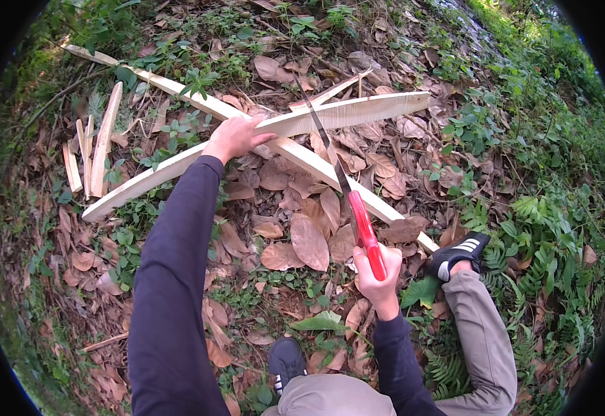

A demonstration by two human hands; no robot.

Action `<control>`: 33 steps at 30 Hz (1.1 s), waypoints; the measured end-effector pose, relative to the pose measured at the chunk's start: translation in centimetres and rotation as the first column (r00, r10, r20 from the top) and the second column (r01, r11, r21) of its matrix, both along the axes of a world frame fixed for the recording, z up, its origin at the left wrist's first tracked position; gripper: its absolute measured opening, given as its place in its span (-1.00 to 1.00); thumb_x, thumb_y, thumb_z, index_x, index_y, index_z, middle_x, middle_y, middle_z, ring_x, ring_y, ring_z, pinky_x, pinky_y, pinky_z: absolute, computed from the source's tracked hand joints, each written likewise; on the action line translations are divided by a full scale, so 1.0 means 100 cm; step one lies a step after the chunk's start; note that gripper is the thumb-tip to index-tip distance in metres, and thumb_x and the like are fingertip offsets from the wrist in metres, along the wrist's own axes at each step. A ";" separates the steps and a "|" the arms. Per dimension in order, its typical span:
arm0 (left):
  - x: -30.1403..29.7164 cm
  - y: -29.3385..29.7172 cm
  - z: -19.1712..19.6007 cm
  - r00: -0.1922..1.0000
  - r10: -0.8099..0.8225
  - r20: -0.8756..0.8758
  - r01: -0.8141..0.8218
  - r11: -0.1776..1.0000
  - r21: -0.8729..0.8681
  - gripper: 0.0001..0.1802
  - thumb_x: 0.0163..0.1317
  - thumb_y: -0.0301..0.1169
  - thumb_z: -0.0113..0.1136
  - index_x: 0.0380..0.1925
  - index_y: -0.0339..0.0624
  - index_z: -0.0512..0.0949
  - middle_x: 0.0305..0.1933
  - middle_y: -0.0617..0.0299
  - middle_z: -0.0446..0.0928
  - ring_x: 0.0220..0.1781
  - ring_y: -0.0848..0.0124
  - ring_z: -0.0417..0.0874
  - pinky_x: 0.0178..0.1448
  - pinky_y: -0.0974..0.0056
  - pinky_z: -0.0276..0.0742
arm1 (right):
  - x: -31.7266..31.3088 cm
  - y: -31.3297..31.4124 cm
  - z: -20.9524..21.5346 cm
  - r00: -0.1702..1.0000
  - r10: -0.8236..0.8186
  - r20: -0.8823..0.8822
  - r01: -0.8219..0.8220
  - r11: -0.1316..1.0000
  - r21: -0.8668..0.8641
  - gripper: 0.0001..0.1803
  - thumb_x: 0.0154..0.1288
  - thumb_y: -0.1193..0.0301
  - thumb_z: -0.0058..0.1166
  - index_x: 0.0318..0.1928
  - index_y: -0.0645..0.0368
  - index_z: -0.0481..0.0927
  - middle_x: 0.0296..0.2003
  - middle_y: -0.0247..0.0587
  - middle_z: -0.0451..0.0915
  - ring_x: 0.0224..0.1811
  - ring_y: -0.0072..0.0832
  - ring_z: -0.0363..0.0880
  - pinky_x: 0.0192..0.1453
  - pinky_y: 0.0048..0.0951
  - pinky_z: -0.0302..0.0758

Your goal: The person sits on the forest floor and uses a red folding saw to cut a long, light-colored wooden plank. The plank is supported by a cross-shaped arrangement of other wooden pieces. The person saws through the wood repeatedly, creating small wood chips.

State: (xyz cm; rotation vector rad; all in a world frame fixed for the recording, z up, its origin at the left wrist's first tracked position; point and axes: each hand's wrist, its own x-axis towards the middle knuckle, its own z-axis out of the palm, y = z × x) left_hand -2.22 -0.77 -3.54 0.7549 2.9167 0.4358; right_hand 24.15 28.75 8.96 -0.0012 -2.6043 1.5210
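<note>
The ground point(295, 229) is seen to be an outdoor slope covered with dry brown fallen leaves, with low green weeds and ferns point(545, 229) crowding its right side. No built surface is visible; everything is laid directly on the leaf litter.

Two long pale split wooden slats are counted, crossed over one another near the middle of the view. The broader slat point(358, 111), with a fibrous, streaked cut face, is pinned down where the two cross by the left hand point(233, 137), whose palm is pressed flat and whose fingers are spread over the wood. The narrower slat point(178, 89) is run beneath it from the upper left to the lower right, where its end is rested beside a black shoe point(458, 253). A second black shoe point(286, 360) is seen at the lower edge. Several short pale wood splinters point(98, 142) are gathered at the left, well apart from the hands.

One hand saw with a thin dark blade point(320, 128) and a red plastic handle point(366, 232) is held; the right hand point(375, 277) is closed tightly round the handle, and the blade is laid across the broader slat.
</note>
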 end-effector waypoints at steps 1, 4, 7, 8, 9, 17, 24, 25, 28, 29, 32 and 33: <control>0.000 0.001 0.000 1.000 0.003 0.001 -0.003 1.000 0.002 -0.27 0.37 0.27 0.06 0.11 -0.20 0.57 -0.49 -0.23 0.62 -0.29 -0.18 0.69 -0.11 -0.11 0.61 | 0.000 0.000 0.001 1.000 0.006 0.004 -0.006 1.000 0.006 -0.77 0.16 0.57 0.22 -0.59 0.22 0.47 -0.78 -0.25 0.35 -0.80 -0.42 0.37 -0.60 -0.38 0.26; -0.002 -0.003 -0.002 0.999 -0.010 -0.036 0.011 1.000 0.012 -0.30 0.37 0.25 0.07 0.05 -0.20 0.58 -0.50 -0.23 0.61 -0.30 -0.18 0.69 -0.14 -0.10 0.61 | 0.008 0.003 0.008 0.999 0.005 0.037 -0.005 1.000 -0.009 -0.76 0.17 0.57 0.21 -0.59 0.21 0.46 -0.79 -0.29 0.34 -0.80 -0.46 0.35 -0.61 -0.37 0.24; -0.001 -0.002 0.000 0.999 -0.023 -0.047 0.024 1.000 0.017 -0.32 0.37 0.24 0.07 0.04 -0.20 0.58 -0.50 -0.23 0.61 -0.32 -0.19 0.69 -0.16 -0.11 0.60 | 0.005 0.004 0.015 0.999 0.004 0.039 -0.003 1.000 -0.022 -0.73 0.18 0.56 0.19 -0.61 0.19 0.43 -0.79 -0.34 0.31 -0.80 -0.51 0.32 -0.61 -0.37 0.22; -0.001 -0.006 -0.007 0.996 -0.042 -0.073 0.045 0.998 0.049 -0.32 0.37 0.23 0.09 0.04 -0.20 0.58 -0.49 -0.24 0.61 -0.31 -0.19 0.69 -0.16 -0.11 0.60 | 0.001 0.004 0.016 0.999 0.018 0.045 -0.017 1.000 -0.011 -0.73 0.19 0.56 0.19 -0.61 0.19 0.43 -0.79 -0.34 0.31 -0.80 -0.51 0.32 -0.61 -0.37 0.23; -0.001 -0.003 -0.003 0.998 -0.036 -0.048 0.037 0.999 0.031 -0.32 0.37 0.24 0.08 0.02 -0.22 0.56 -0.47 -0.21 0.63 -0.30 -0.16 0.70 -0.16 -0.10 0.61 | -0.002 0.006 0.018 0.998 0.026 0.052 -0.026 1.000 0.005 -0.73 0.19 0.56 0.19 -0.61 0.19 0.42 -0.80 -0.34 0.30 -0.80 -0.52 0.33 -0.61 -0.37 0.23; -0.003 -0.004 -0.008 1.000 -0.003 -0.022 0.004 0.999 0.036 -0.32 0.35 0.23 0.12 0.11 -0.14 0.58 -0.47 -0.23 0.63 -0.28 -0.19 0.70 -0.12 -0.10 0.61 | 0.001 0.011 0.027 0.998 0.028 0.052 -0.027 0.999 -0.019 -0.75 0.17 0.57 0.18 -0.61 0.19 0.44 -0.80 -0.33 0.28 -0.81 -0.49 0.31 -0.62 -0.39 0.23; -0.003 -0.001 -0.003 0.996 -0.070 -0.050 0.070 0.998 -0.002 -0.32 0.38 0.24 0.05 -0.02 -0.23 0.55 -0.44 -0.20 0.64 -0.27 -0.14 0.71 -0.15 -0.09 0.63 | 0.016 0.015 0.041 0.990 -0.036 0.139 0.048 0.995 -0.084 -0.74 0.19 0.56 0.18 -0.60 0.20 0.44 -0.79 -0.37 0.28 -0.80 -0.59 0.24 -0.62 -0.40 0.14; -0.002 0.000 -0.003 0.998 -0.050 -0.045 0.051 0.999 0.015 -0.32 0.37 0.23 0.08 -0.01 -0.23 0.56 -0.46 -0.21 0.63 -0.28 -0.16 0.70 -0.15 -0.09 0.62 | 0.012 0.015 0.043 0.990 -0.021 0.142 0.031 0.997 -0.068 -0.75 0.19 0.55 0.18 -0.60 0.21 0.44 -0.79 -0.37 0.29 -0.79 -0.60 0.25 -0.62 -0.40 0.15; 0.001 -0.001 -0.004 0.999 -0.015 -0.030 0.017 0.999 0.042 -0.32 0.35 0.22 0.14 0.03 -0.23 0.59 -0.48 -0.24 0.61 -0.30 -0.18 0.69 -0.14 -0.11 0.60 | -0.001 0.014 0.053 0.986 0.007 0.167 0.002 0.999 -0.052 -0.76 0.21 0.55 0.18 -0.59 0.22 0.46 -0.78 -0.36 0.32 -0.77 -0.63 0.27 -0.60 -0.43 0.18; 0.002 -0.002 -0.006 0.999 -0.018 -0.027 0.019 0.999 0.034 -0.33 0.35 0.21 0.14 0.03 -0.23 0.60 -0.48 -0.24 0.61 -0.31 -0.18 0.69 -0.14 -0.10 0.60 | 0.001 0.016 0.051 0.985 -0.019 0.174 0.035 0.995 -0.090 -0.74 0.22 0.54 0.16 -0.60 0.22 0.45 -0.78 -0.39 0.32 -0.78 -0.62 0.26 -0.60 -0.42 0.18; -0.005 -0.005 -0.006 0.997 -0.040 -0.068 0.043 0.998 0.046 -0.33 0.36 0.20 0.14 0.04 -0.23 0.60 -0.47 -0.24 0.61 -0.30 -0.18 0.69 -0.13 -0.10 0.60 | 0.015 0.017 0.066 0.986 -0.037 0.160 0.055 0.992 -0.109 -0.74 0.21 0.55 0.17 -0.61 0.22 0.46 -0.79 -0.44 0.34 -0.79 -0.63 0.26 -0.62 -0.43 0.17; -0.003 -0.001 -0.004 0.995 -0.056 -0.077 0.061 0.996 0.058 -0.33 0.36 0.20 0.13 0.04 -0.23 0.60 -0.47 -0.24 0.61 -0.30 -0.17 0.69 -0.13 -0.10 0.60 | 0.014 0.018 0.066 0.985 -0.033 0.172 0.052 0.993 -0.110 -0.74 0.21 0.55 0.17 -0.61 0.22 0.46 -0.79 -0.44 0.34 -0.79 -0.62 0.26 -0.62 -0.43 0.17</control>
